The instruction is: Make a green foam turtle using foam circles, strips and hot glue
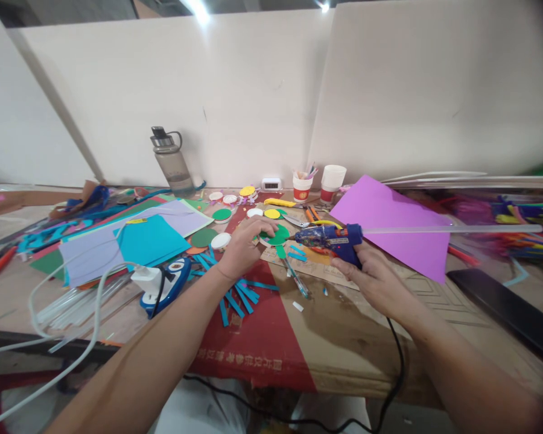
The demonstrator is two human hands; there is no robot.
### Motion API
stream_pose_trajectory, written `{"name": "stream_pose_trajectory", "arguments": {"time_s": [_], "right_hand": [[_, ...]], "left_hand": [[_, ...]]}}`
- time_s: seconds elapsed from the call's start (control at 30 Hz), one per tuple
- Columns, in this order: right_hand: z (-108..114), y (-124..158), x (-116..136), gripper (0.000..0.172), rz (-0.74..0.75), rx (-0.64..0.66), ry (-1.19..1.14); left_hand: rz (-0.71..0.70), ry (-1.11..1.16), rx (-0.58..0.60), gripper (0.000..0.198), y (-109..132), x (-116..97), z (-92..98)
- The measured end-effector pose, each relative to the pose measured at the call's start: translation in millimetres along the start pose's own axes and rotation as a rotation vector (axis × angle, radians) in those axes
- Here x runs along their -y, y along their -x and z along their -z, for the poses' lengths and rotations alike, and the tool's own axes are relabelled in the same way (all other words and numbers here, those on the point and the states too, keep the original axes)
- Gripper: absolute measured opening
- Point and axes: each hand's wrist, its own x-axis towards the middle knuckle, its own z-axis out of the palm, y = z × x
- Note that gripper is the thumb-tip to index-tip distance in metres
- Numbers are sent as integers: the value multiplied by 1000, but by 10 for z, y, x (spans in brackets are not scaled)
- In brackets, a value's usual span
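My right hand [371, 274] is wrapped round the handle of a blue glue gun [330, 235], with a long clear glue stick [452, 229] jutting out of its back. The gun's nozzle points left, close to the edge of a green paper disc [278, 235]. My left hand [244, 247] has its fingers closed on the disc's left side; a green tab hangs from the disc's lower edge. A pen [298, 280] lies just below it. Blue paper strips [239, 295] are scattered beneath my left wrist, beside a white round lid [220, 242].
Coloured paper sheets [151, 238] and a blue power strip [176, 280] lie at left. Behind stand a water bottle [172, 160], a small clock [271, 184] and paper cups [332, 181]. Scissors [298, 222] and a yellow cutter [280, 203] lie beyond the gun. Purple paper [398, 232] is at right.
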Motion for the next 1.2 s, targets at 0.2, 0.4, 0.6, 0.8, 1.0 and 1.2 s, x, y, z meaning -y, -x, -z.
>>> {"name": "stream_pose_trajectory", "arguments": {"time_s": [0.2, 0.4, 0.6, 0.8, 1.0, 1.2], "right_hand": [[20, -5, -53, 51, 11, 2, 47], [14, 2, -1, 47, -2, 1, 20], [31, 20, 90, 38, -10, -18, 49], [105, -9, 115, 33, -21, -104, -49], [385, 173, -76, 34, -251, -162, -92], [632, 475, -403, 37, -452, -170, -32]], "left_hand": [[-4, -7, -5, 9, -4, -2, 8], [20, -8, 3, 7, 2, 0, 8], [33, 48, -37, 8, -2, -16, -5], [188, 105, -151, 12, 4, 42, -48], [199, 14, -134, 16, 20, 88, -84], [212, -42, -121, 19, 8, 98, -94]]}}
